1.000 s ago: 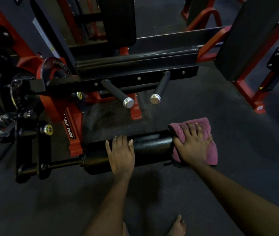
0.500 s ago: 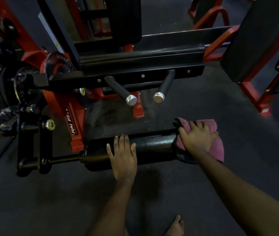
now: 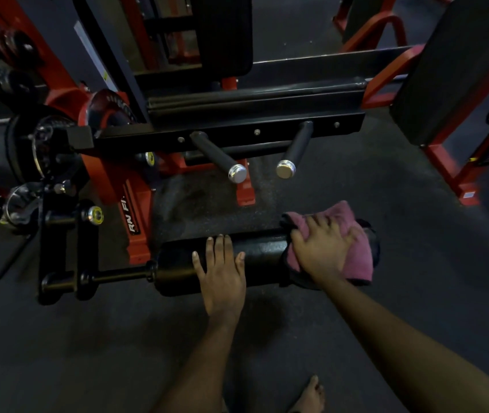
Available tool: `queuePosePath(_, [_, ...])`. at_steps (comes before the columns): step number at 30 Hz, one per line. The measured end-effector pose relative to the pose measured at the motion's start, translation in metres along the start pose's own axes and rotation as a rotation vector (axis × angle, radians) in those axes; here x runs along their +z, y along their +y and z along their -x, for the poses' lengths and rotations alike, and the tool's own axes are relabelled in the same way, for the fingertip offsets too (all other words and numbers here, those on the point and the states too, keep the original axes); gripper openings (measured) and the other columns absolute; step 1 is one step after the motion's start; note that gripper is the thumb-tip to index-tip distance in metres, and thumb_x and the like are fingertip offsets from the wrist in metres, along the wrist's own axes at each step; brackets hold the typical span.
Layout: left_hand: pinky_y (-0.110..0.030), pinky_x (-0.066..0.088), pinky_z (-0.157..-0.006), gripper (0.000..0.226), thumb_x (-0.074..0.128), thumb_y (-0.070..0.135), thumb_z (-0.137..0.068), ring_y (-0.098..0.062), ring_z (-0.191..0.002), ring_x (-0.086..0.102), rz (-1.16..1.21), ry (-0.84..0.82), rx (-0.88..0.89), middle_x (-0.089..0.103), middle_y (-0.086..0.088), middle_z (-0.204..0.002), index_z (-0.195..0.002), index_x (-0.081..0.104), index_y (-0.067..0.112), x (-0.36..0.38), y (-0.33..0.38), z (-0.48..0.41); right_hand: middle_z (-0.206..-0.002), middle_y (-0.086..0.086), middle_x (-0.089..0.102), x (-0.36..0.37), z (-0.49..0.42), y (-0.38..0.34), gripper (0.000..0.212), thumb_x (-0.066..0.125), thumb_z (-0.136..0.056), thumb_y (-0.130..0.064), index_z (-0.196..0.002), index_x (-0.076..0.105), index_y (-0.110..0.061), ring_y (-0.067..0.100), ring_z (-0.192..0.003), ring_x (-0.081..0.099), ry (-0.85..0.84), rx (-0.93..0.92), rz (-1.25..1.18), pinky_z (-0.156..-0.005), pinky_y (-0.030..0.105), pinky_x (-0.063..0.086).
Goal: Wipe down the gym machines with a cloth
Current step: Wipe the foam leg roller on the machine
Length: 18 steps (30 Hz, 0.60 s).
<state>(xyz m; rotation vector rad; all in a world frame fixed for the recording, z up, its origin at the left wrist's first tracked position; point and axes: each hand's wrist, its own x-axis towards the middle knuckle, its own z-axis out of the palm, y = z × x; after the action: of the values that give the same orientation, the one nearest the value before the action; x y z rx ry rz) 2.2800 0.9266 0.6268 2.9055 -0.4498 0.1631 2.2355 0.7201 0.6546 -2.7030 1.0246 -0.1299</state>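
— Surroundings?
— Chrome-capped handles (image 3: 216, 155) and red frame (image 3: 112, 180), behind the black roller pad (image 3: 267, 257).
— Hands?
— Left hand (image 3: 222, 274) flat on the pad's middle, holding nothing. Right hand (image 3: 322, 250), fingers spread, presses the pink cloth (image 3: 361, 259) over the pad's right end.

We are looking at a pink cloth (image 3: 353, 254), soft and fuzzy, against a black roller pad (image 3: 264, 257) whose pebbled skin is catching a faint gloss. Two handles (image 3: 216, 153) are showing matt grips and shiny metal caps (image 3: 237, 173). The red frame (image 3: 140, 245) is showing as glossy painted metal, the floor (image 3: 386, 186) rough and speckled.
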Motion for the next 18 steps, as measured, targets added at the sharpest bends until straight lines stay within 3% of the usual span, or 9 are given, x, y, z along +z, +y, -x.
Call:
queuePosePath(2, [-0.058, 0.016, -0.121, 0.057, 0.028, 0.044, -0.106, -0.023, -0.149, 0.031, 0.009, 0.012, 0.017, 0.043, -0.005, -0.156, -0.152, 0.041, 0.015, 0.001, -0.002, 0.005, -0.146, -0.004, 0.056, -0.008, 0.013, 0.02, 0.058, 0.037, -0.091, -0.058, -0.138, 0.057, -0.031, 0.023, -0.141, 0.041, -0.032, -0.191, -0.042, -0.117, 0.064, 0.016])
queuePosePath(4, [-0.057, 0.015, -0.121, 0.058, 0.027, 0.045, -0.106, -0.023, -0.15, 0.03, 0.006, 0.014, 0.035, 0.04, -0.005, -0.158, -0.153, 0.039, 0.015, 0.001, -0.003, 0.009, -0.142, -0.003, 0.059, -0.016, 0.0, 0.042, 0.056, 0.039, -0.091, -0.058, -0.134, 0.061, -0.03, 0.022, -0.136, 0.046, -0.007, -0.217, -0.024, -0.115, 0.065, 0.021])
queuePosePath(8, [-0.057, 0.015, -0.122, 0.059, 0.024, 0.047, -0.107, -0.023, -0.151, 0.028, -0.008, -0.007, 0.051, 0.038, -0.005, -0.16, -0.155, 0.036, 0.015, 0.0, -0.007, 0.01, -0.129, 0.007, 0.065, -0.007, -0.014, 0.008, 0.054, 0.037, -0.086, -0.052, -0.117, 0.068, -0.02, 0.031, -0.13, 0.047, 0.063, 0.176, -0.039, -0.113, 0.073, 0.019])
queuePosePath(10, [-0.056, 0.012, -0.122, 0.06, 0.023, 0.047, -0.107, -0.024, -0.152, 0.026, -0.006, -0.031, 0.039, 0.035, -0.005, -0.161, -0.156, 0.034, 0.015, 0.0, -0.007, 0.011, -0.135, 0.003, 0.061, 0.002, 0.002, -0.009, 0.053, 0.039, -0.089, -0.052, -0.125, 0.064, -0.023, 0.029, -0.135, 0.043, 0.017, 0.062, -0.024, -0.114, 0.072, 0.017])
queuePosePath(12, [-0.055, 0.011, -0.122, 0.061, 0.023, 0.047, -0.107, -0.024, -0.152, 0.024, 0.0, -0.03, 0.047, 0.032, -0.006, -0.163, -0.158, 0.031, 0.015, 0.001, -0.008, 0.017, -0.141, -0.003, 0.058, 0.0, 0.011, 0.01, 0.054, 0.041, -0.093, -0.057, -0.134, 0.059, -0.029, 0.023, -0.137, 0.042, -0.023, -0.148, -0.028, -0.116, 0.067, 0.016])
queuePosePath(14, [-0.054, 0.011, -0.123, 0.062, 0.022, 0.047, -0.107, -0.024, -0.153, 0.022, -0.007, -0.027, 0.075, 0.029, -0.006, -0.165, -0.159, 0.027, 0.014, 0.001, -0.009, 0.022, -0.14, -0.004, 0.06, -0.008, 0.002, 0.033, 0.054, 0.043, -0.093, -0.059, -0.134, 0.061, -0.029, 0.021, -0.135, 0.045, 0.016, -0.215, -0.022, -0.115, 0.065, 0.022])
queuePosePath(18, [-0.055, 0.011, -0.123, 0.063, 0.021, 0.047, -0.106, -0.023, -0.154, 0.02, 0.0, -0.043, 0.097, 0.027, -0.006, -0.165, -0.16, 0.025, 0.015, -0.001, -0.015, 0.023, -0.136, 0.004, 0.06, 0.002, 0.009, -0.012, 0.047, 0.044, -0.088, -0.048, -0.121, 0.065, -0.023, 0.028, -0.137, 0.04, 0.099, 0.141, -0.111, -0.115, 0.069, 0.018])
